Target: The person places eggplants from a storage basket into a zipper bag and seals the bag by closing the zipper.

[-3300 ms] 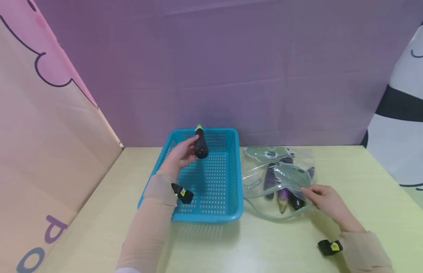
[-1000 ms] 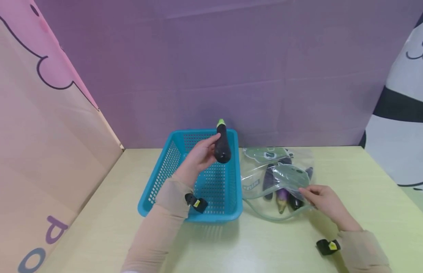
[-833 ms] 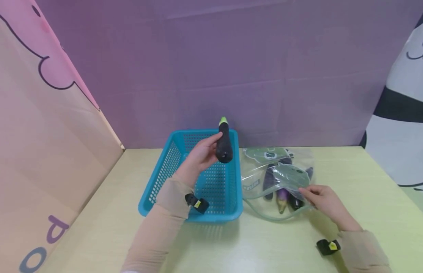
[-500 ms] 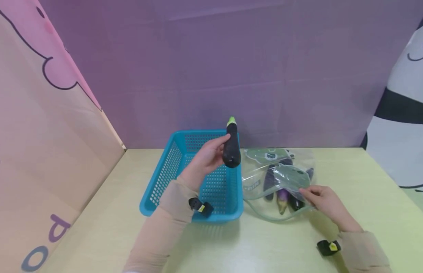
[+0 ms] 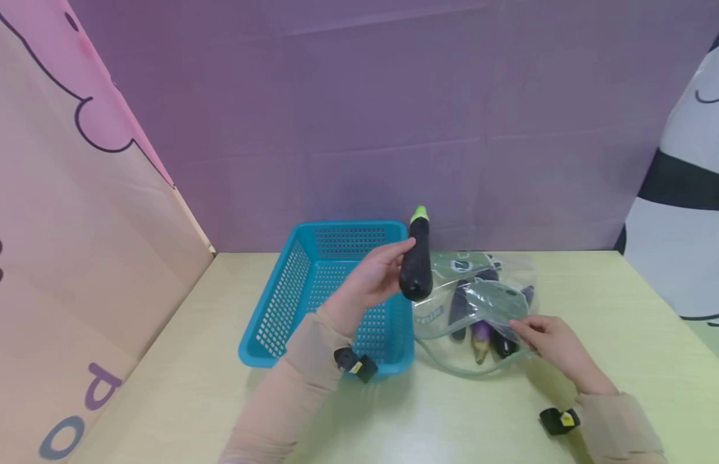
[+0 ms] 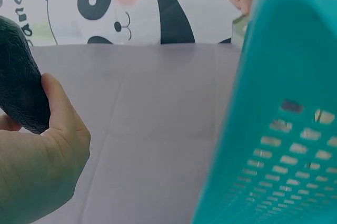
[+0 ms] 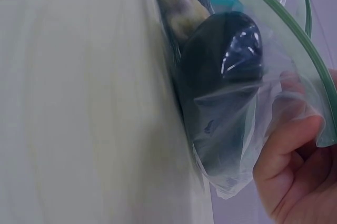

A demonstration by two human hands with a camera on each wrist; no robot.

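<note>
My left hand (image 5: pixel 378 276) grips a dark eggplant (image 5: pixel 417 261) with a light green stem end, held up over the right rim of the blue basket (image 5: pixel 278 309). In the left wrist view the thumb lies along the eggplant (image 6: pixel 21 77). With thumb and fingers my right hand (image 5: pixel 553 345) pinches the edge of a clear zip bag (image 5: pixel 434 303) printed with green shapes. Several eggplants lie in the bag, among them a glossy dark one (image 7: pixel 221 77) and a purple one with a pale end (image 5: pixel 481 341). The bag's green-edged mouth gapes toward me.
The basket stands left of the bag on a pale wooden table (image 5: pixel 394 425). Behind them rises a purple backdrop (image 5: pixel 359 129). A printed cloth (image 5: pixel 92 258) borders the left side, and a panda-print one (image 5: pixel 684 245) the right.
My left hand has carried the eggplant rightward from over the basket's middle to its right rim, near the bag. My right hand has stayed at the bag's edge.
</note>
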